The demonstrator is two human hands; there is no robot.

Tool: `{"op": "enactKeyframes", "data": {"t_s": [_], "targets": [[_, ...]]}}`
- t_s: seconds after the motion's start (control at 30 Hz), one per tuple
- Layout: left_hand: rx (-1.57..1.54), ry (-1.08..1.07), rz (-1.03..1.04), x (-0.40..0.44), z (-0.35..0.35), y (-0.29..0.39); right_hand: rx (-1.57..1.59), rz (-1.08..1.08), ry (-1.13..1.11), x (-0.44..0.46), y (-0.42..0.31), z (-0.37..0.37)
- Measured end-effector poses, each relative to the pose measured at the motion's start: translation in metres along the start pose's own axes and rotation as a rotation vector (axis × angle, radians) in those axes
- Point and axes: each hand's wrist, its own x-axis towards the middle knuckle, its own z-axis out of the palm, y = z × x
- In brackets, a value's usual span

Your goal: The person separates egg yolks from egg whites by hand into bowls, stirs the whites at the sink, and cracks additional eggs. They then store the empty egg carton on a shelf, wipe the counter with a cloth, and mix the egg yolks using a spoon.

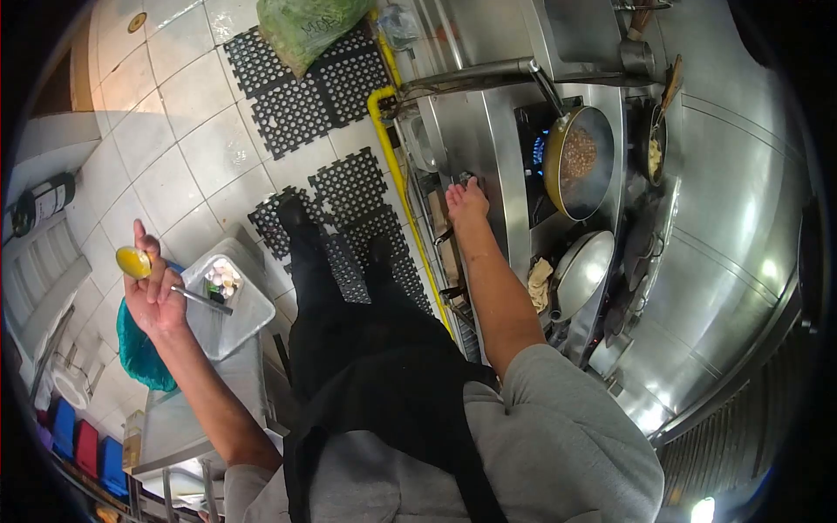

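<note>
My left hand (155, 292), out to the left, grips a metal spoon (214, 302) between its fingers. Yellow liquid (133, 262) fills the spoon's bowl. One finger points away from the spoon. My right hand (468, 200) is at the front panel of the stove (497, 157), its fingers closed around a small dark knob, mostly hidden. Beyond it, a frying pan (602, 131) with brown, grainy food (578, 152) gives off steam. A blue flame (539, 150) shows beneath the pan.
A clear plastic tub (253, 318) with pale pieces stands below my left hand. A metal pan (582, 275) and a cloth (540, 285) are right of my forearm. A yellow pipe (397, 187) runs along the stove front. Black mats (349, 87) cover part of the tiles.
</note>
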Motion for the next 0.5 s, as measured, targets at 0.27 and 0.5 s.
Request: {"op": "enactKeyframes", "data": {"t_s": [0.27,0.5], "targets": [[-0.068,0.039,-0.036,0.021,-0.019,0.011,-0.053,-0.037,0.036,0.003,0.000,0.003],[-0.087,0.033,-0.066,0.025,-0.024,0.012,-0.067,-0.050,0.046,0.006,-0.001,0.003]]}}
